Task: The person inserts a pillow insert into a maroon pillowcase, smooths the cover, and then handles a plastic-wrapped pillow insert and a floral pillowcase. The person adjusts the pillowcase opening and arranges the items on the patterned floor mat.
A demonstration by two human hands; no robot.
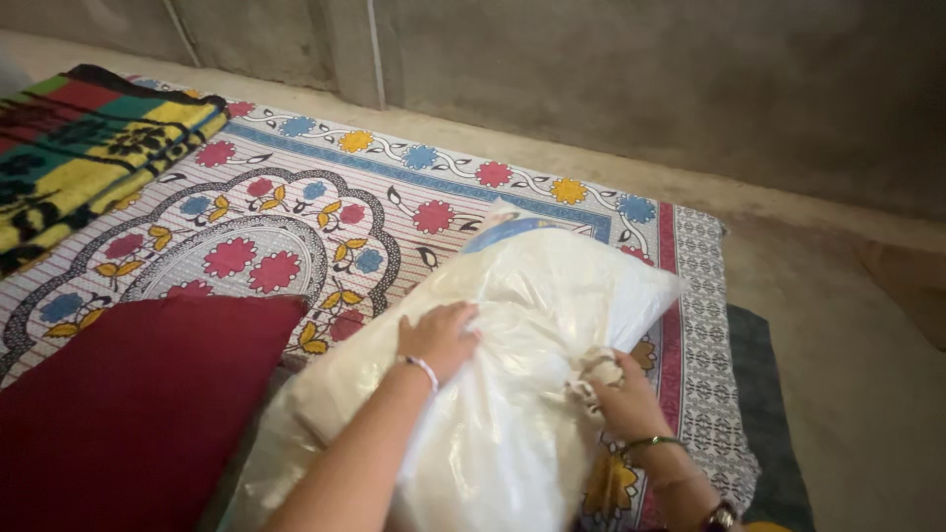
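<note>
Left hand (439, 337) spread flat on a bulky white plastic bag (512, 394) lying across the flowered bedsheet (325, 212). Right hand (621, 399) closed, seemingly pinching the bag's twisted knot (594, 372). Dark red cushion (128, 404) just beside the bag; striped folded blanket (84, 158) well apart.

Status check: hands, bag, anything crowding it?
Left hand flat on white plastic bag. Right hand grips its knotted neck. Red cushion alongside bag.

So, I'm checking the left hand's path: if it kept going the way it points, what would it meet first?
The left hand already presses on the white plastic bag; it would likely only push deeper into it.
</note>
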